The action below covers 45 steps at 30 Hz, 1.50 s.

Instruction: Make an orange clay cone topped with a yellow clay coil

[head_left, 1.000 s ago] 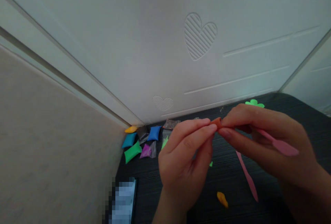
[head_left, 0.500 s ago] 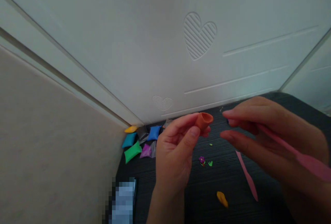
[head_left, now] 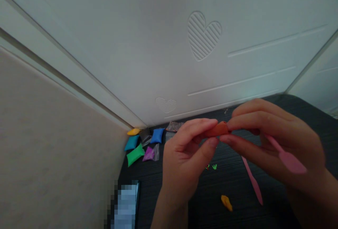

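A small hollow cup of orange clay (head_left: 218,129) lies on its side between my hands above the table. My left hand (head_left: 186,155) is closed on its left end with thumb and fingers. At the cup's rim, the fingertips of my right hand (head_left: 277,137) pinch the clay. A pink modelling tool (head_left: 290,160) is tucked in the same right hand, its flat end sticking out to the lower right. The inside of the cup is mostly hidden by fingers.
On the dark table lie a second pink modelling tool (head_left: 253,181), a yellow clay lump (head_left: 226,203) and a tiny green clay piece (head_left: 214,167). Several clay packets, one of them green (head_left: 135,155), sit at the left by the white panel (head_left: 126,56). A phone (head_left: 125,204) is at front left.
My right hand has moved left and its fingertips now touch the orange clay cup. The cup has tipped from upright onto its side, rim to the right.
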Each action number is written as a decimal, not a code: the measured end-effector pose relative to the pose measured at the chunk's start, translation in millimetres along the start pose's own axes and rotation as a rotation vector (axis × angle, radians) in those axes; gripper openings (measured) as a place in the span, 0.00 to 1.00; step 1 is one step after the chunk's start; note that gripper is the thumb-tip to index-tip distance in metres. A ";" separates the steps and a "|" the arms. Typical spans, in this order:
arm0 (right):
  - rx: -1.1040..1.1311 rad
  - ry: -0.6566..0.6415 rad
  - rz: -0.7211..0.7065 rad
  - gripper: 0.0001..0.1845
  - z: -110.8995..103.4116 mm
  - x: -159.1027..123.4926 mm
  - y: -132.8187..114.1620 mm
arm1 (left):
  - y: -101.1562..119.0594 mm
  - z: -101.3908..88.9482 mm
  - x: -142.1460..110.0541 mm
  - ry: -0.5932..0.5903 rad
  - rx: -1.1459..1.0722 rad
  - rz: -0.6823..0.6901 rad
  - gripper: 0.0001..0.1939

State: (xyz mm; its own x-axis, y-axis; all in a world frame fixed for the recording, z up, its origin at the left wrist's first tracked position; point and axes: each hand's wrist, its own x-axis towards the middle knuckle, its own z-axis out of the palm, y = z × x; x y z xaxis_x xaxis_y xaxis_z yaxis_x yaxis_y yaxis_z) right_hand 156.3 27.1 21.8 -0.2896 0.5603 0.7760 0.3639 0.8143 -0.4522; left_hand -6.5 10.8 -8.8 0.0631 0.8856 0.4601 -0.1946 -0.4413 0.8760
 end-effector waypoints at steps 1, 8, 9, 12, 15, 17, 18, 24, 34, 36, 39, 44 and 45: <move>0.002 -0.010 0.002 0.08 0.1 -0.2 0.4 | -0.1 -0.3 -0.2 0.000 0.029 0.012 0.18; 0.010 -0.030 0.006 0.08 0.6 -1.1 0.0 | 3.2 -0.9 -3.0 0.057 0.246 0.065 0.18; 0.005 -0.029 0.007 0.07 0.8 -0.9 -0.5 | 4.0 -0.9 -3.3 0.055 0.260 0.061 0.18; 0.003 -0.027 0.028 0.06 1.2 -0.6 -1.6 | 5.9 -0.4 -3.4 0.057 0.296 0.046 0.17; 0.032 -0.046 0.047 0.06 0.6 -0.3 -1.4 | 6.3 1.3 -3.1 0.080 0.280 -0.008 0.16; 0.040 -0.071 0.040 0.08 -0.4 0.1 -0.1 | 5.8 2.9 -3.0 0.100 0.215 -0.049 0.15; 0.037 -0.086 0.037 0.09 -1.1 0.3 0.8 | 5.5 3.5 -3.0 0.111 0.178 -0.066 0.15; 0.098 -0.154 0.098 0.07 -5.5 -0.2 6.2 | 5.5 3.6 -2.0 0.111 0.115 -0.085 0.13; 0.174 -0.135 0.158 0.06 -9.4 0.7 3.9 | 3.8 1.1 -1.6 0.022 -0.017 -0.083 0.15; 0.170 -0.146 0.160 0.05 -9.9 1.0 3.4 | 3.5 1.4 -1.3 0.033 -0.011 -0.085 0.15; 0.159 -0.156 0.147 0.05 -10.4 1.6 2.7 | 3.1 1.3 -0.8 0.040 -0.014 -0.095 0.14; 0.145 -0.134 0.138 0.06 -9.5 2.0 2.7 | 2.9 0.3 -0.5 0.037 -0.077 -0.114 0.13; 0.142 -0.132 0.135 0.06 -9.4 1.7 2.8 | 2.8 0.5 -0.5 0.038 -0.093 -0.121 0.13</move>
State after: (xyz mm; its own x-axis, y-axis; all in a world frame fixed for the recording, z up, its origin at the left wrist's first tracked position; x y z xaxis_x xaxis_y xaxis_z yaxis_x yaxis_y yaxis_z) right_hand 165.1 28.9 26.0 -0.3637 0.6729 0.6442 0.2815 0.7386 -0.6125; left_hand -6.6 9.0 -6.5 0.0546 0.9372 0.3444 -0.2779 -0.3170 0.9068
